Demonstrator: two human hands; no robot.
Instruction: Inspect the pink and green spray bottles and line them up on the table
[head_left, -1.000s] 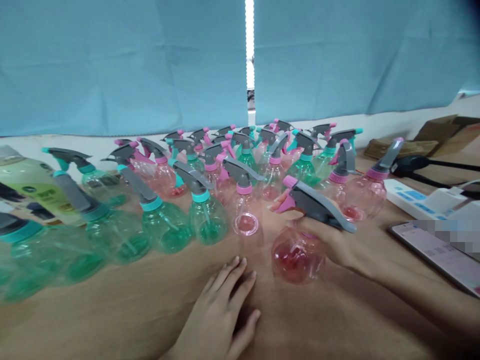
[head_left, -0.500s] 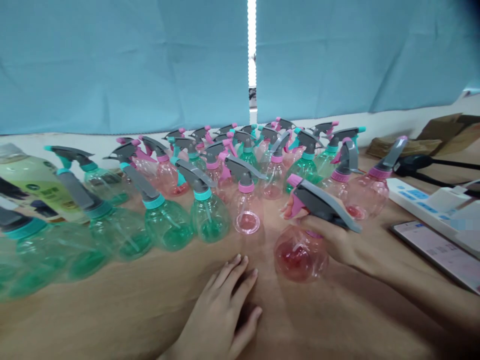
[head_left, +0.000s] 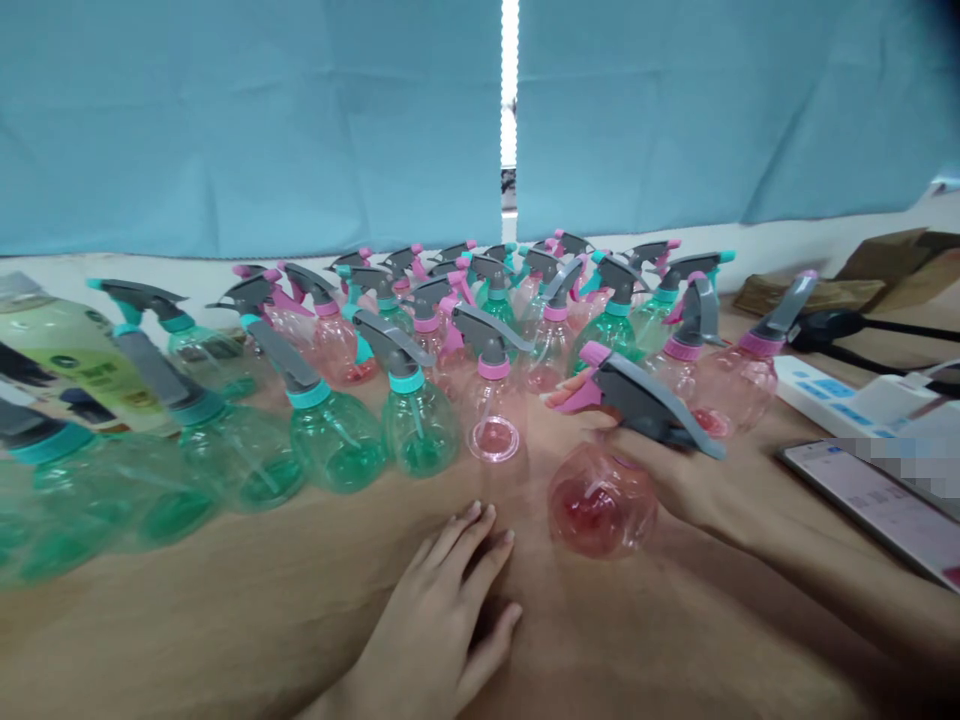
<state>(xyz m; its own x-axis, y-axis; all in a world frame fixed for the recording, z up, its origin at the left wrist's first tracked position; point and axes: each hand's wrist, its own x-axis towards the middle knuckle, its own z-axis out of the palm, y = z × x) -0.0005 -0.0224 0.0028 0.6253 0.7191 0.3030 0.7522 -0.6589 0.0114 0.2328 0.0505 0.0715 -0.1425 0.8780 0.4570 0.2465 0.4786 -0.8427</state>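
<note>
A pink see-through spray bottle (head_left: 600, 505) stands on the table just right of centre, with reddish liquid showing low in it. My right hand (head_left: 660, 472) reaches round its neck from behind and is closed on it, fingers at the pink trigger below the grey spray head. Part of that hand is hidden by the head and bottle. My left hand (head_left: 442, 600) lies palm down on the table to the left, fingers stretched out, touching no bottle. Beyond it stand a pink spray bottle (head_left: 495, 425) and a green spray bottle (head_left: 420, 435).
Several more green and pink spray bottles crowd the back and left. A large labelled bottle (head_left: 97, 350) stands far left. To the right are a white power strip (head_left: 817, 390), a phone (head_left: 862, 500), black cables and cardboard (head_left: 892, 265). Blue cloth (head_left: 225, 130) hangs behind.
The right fingers at the trigger have moved outward to the left, and the trigger stands further out. The left hand and the bottles are nearly unchanged; the view has shifted slightly.
</note>
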